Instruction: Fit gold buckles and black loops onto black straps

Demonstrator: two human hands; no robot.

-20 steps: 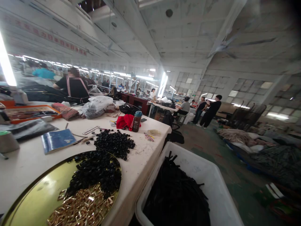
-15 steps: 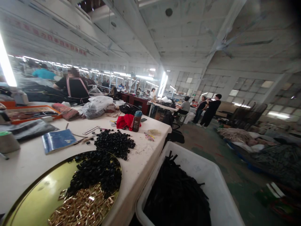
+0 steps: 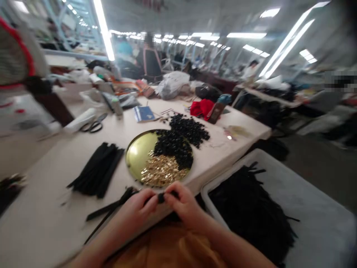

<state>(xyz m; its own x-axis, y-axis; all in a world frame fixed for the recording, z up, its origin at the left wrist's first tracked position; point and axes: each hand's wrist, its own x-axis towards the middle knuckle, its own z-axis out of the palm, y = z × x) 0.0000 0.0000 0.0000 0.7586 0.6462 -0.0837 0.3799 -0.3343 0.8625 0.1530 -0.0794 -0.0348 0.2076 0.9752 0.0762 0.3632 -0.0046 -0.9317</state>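
Note:
My left hand (image 3: 138, 207) and my right hand (image 3: 182, 203) meet at the near table edge, fingers pinched together on a small black piece (image 3: 161, 197) and the end of a black strap (image 3: 111, 208) that trails off to the left. Just beyond them sits a round gold tray (image 3: 138, 156) holding black rings (image 3: 174, 147) and small gold metal clips (image 3: 160, 172). More black rings (image 3: 189, 128) lie heaped on the table past the tray. A bundle of black straps (image 3: 97, 171) lies to the left of the tray.
A white bin (image 3: 306, 201) full of black straps stands to the right of the table. Scissors (image 3: 93, 126), a blue booklet (image 3: 143, 112), a red cloth (image 3: 201, 108), a bottle and bags lie farther back. Other people work at tables behind.
The view has swung down and left from the hall to the table. My two hands, unseen before, now show pinching a black piece at the table edge.

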